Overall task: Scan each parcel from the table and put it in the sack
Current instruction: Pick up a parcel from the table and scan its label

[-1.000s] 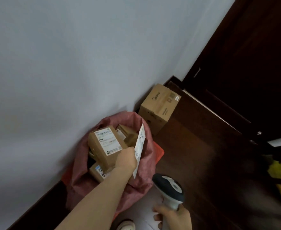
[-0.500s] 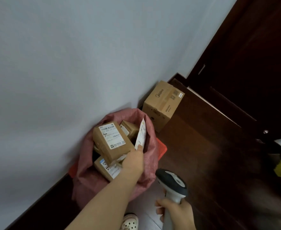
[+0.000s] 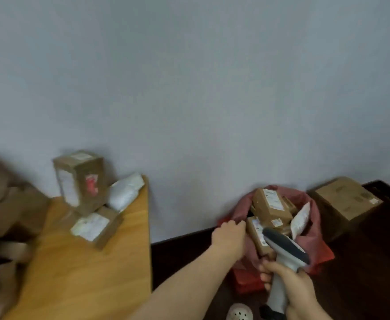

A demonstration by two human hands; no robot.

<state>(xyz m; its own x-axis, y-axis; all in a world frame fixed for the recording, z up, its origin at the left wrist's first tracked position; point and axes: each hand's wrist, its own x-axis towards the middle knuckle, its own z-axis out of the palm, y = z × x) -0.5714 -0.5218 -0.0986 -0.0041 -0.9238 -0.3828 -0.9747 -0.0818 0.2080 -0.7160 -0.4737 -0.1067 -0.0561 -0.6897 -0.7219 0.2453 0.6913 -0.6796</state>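
Between parcels: left hand (image 3: 229, 236) curled at the sack (image 3: 314, 229) rim, apparently empty; right hand (image 3: 288, 282) gripping the scanner (image 3: 286, 248). Next, probably reach to parcels (image 3: 92, 225) on the surface (image 3: 97, 273), left of the sack.

Dull red sack (image 3: 314, 218); brown cardboard parcels (image 3: 271, 205) with white labels; grey-and-dark scanner (image 3: 286, 250); honey-yellow wood-grain table (image 3: 78, 273); pale grey wall (image 3: 189, 77); dark brown floor (image 3: 362, 262).
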